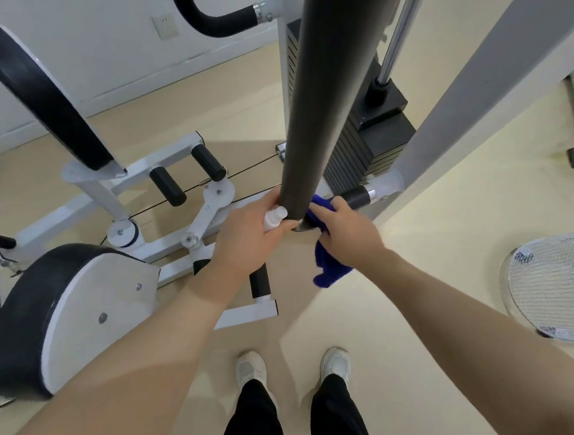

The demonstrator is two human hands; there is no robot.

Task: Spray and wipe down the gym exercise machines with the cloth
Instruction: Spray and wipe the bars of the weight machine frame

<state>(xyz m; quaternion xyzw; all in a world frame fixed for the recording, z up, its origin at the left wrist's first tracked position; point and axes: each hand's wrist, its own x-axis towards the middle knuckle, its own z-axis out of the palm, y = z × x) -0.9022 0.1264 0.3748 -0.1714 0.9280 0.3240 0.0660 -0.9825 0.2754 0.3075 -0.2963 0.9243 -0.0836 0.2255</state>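
gripping both a small white spray bottle (274,218) and the lower end of a thick black padded bar (320,94), the left hand (246,241) was seen with its fingers curled round the two together, the bottle pressed against the bar's left side. a dark blue cloth (327,265) was held in the right hand (343,228), whose fingers were closed on it; one part of the cloth was pressed against the bar's right side near its end cap, and the rest hung loose below the hand. beside the bar, a black weight stack (358,143) and a grey frame post (475,92) were visible. white machine parts with black pads (36,99) were spread on the beige floor (435,240) at the left, a white wire fan (558,285) was standing at the right, and two white shoes (252,367) were seen below.
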